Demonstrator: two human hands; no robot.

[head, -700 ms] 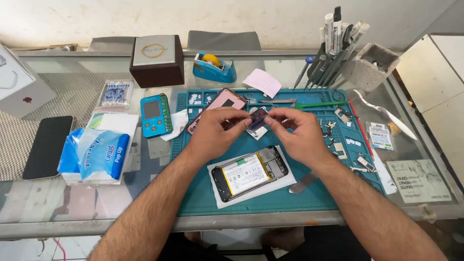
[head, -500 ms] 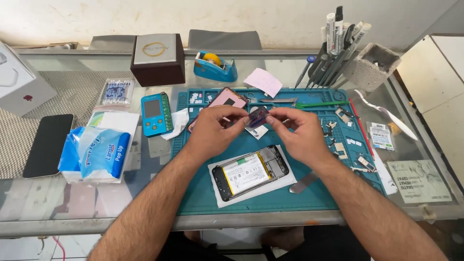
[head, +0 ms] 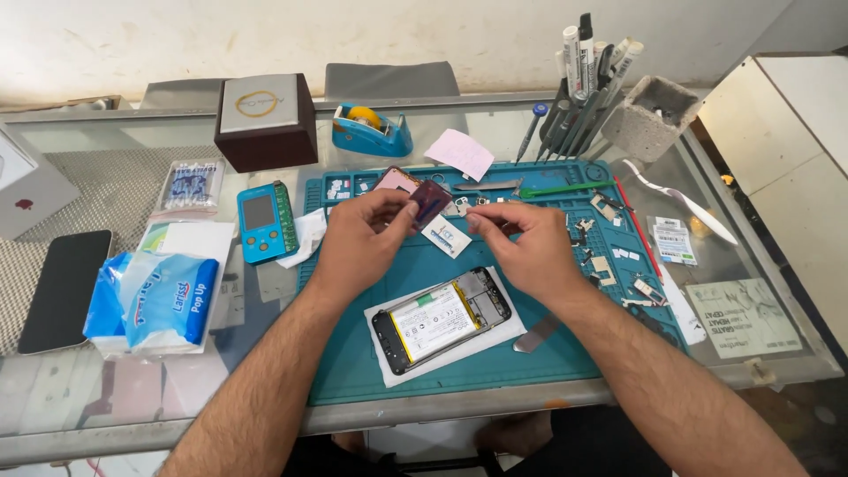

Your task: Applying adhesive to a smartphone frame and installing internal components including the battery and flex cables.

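We are seeing a blue-and-white tissue pack (head: pixel 150 300) lying left of the mat, a clear swab packet (head: pixel 188 186) behind it, a blue handheld tester with a grey screen (head: pixel 258 215), a dark phone screen (head: pixel 66 287) at far left, and white barcode labels (head: pixel 674 240) and a printed sheet (head: pixel 742 316) lying at right.

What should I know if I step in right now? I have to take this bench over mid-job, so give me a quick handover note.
Left hand: raised over the teal repair mat, pinching a small dark flat part at its fingertips.
Right hand: raised beside it, fingertips pinched near a tiny piece too small to identify.
Opened phone: back cover off, battery exposed, lying on a white sheet at the front of the mat.
Small parts and screws lie scattered on the mat's right side; a metal pry tool sits right of the phone.
Done: phone opened. Left: the dark part is not in the phone, which is not closed.
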